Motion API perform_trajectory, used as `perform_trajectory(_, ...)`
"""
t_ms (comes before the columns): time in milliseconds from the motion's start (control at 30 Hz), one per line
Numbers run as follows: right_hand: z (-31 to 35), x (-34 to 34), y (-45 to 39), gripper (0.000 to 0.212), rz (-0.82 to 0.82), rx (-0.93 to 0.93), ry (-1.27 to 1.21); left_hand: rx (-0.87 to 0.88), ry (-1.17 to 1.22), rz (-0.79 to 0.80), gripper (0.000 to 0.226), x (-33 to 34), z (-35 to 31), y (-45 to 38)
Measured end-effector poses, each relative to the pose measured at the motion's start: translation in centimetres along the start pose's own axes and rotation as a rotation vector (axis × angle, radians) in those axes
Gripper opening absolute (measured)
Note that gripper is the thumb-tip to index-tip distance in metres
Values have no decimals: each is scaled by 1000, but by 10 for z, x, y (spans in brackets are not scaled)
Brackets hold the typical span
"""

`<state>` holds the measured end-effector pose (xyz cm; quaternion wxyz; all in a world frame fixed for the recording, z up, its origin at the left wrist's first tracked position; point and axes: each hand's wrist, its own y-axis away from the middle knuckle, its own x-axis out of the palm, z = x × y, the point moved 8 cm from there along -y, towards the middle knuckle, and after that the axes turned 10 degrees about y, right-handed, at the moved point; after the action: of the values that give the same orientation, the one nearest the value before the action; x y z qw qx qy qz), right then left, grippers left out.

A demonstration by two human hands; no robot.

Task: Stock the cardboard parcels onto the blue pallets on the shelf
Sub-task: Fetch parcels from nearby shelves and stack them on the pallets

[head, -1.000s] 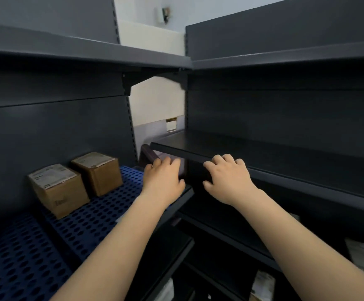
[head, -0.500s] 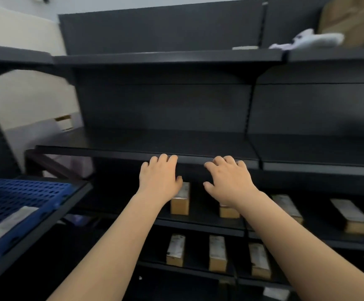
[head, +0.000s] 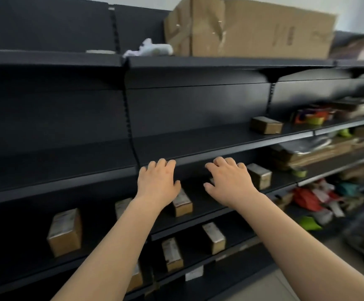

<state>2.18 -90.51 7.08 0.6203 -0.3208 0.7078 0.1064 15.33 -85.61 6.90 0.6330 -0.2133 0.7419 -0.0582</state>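
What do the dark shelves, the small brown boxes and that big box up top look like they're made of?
Shelves: probably painted sheet metal, matte black, with thin folded front edges and slotted uprights. Small parcels, like this one: brown cardboard, dull finish, pale labels on some. Big box: corrugated-looking cardboard, creased and taped. Motion blur leaves fine texture unclear.

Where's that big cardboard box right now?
In the head view, the big cardboard box sits on the top shelf, upper right, just right of a white crumpled item.
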Motion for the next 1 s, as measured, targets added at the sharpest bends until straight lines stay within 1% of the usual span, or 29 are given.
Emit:
perform_trajectory(233,-108,27,-13,53,37,212,52,188,83,46,53,51,-88,-78)
perform_trajectory(533,-224,57,-62,53,50,374,105,352,167,51,51,106,-182,-188)
perform_trajectory(700,-279,69,-83,54,32,443,99,405,228,76,55,133,-228,-237)
perform_trajectory(833,-318,88,-98,54,33,462,63,422,255,91,55,157,-257,-270)
perform_trajectory(1000,-377,118,-122,55,43,460,-7,371,263,115,58,190,-289,-315)
